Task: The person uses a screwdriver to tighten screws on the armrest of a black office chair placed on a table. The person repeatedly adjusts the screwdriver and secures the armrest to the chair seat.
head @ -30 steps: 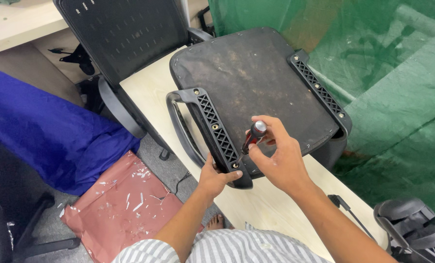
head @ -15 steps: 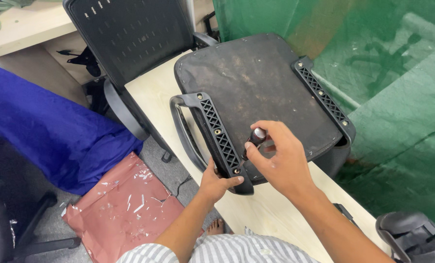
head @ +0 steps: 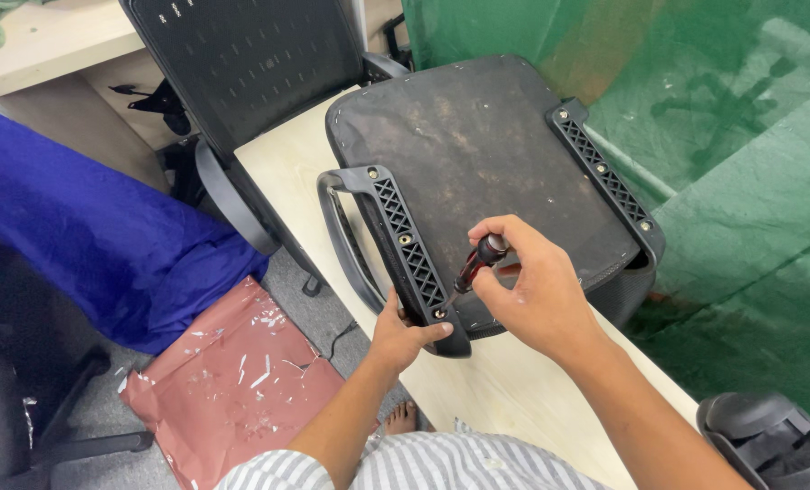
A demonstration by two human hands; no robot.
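An upturned black chair seat (head: 477, 154) lies on a pale wooden table (head: 287, 172), its armrest brackets bolted along both sides. My left hand (head: 403, 331) grips the near end of the left armrest bracket (head: 405, 249). My right hand (head: 532, 290) is wrapped around a screwdriver (head: 477, 261) with a red and black handle. The tool is tilted, with its tip down at a bolt near the bracket's near end. The right bracket (head: 604, 177) runs along the seat's far side.
A black mesh office chair (head: 250, 63) stands behind the table. Blue cloth (head: 87, 227) and a reddish sheet (head: 232, 381) lie on the floor at left. Green tarpaulin (head: 722, 118) hangs at right. Another black chair part (head: 768, 440) sits at bottom right.
My right hand has shifted the screwdriver slightly, with its handle now more upright over the bracket's near bolt. My left hand stays on the bracket's end.
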